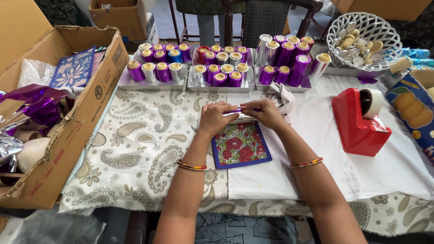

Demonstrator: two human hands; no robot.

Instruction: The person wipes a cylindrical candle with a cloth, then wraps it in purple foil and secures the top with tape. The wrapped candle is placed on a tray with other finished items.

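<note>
While both hands meet over the middle of the table, the left hand (218, 118) and the right hand (265, 113) pinch the two ends of a small foil-wrapped roll (238, 111), purple and silver, fingers closed on it from either side. The roll lies level, its long axis running left to right across the person's front, one end toward each hand. It sits just above the far edge of a floral mat (240, 145) with a blue border, red flowers on it. Beyond the hands stand silver trays (220, 86) packed with upright purple and silver wrapped rolls. To the right sits a red tape dispenser (359, 122), and to the far left an open cardboard box (68, 126).
</note>
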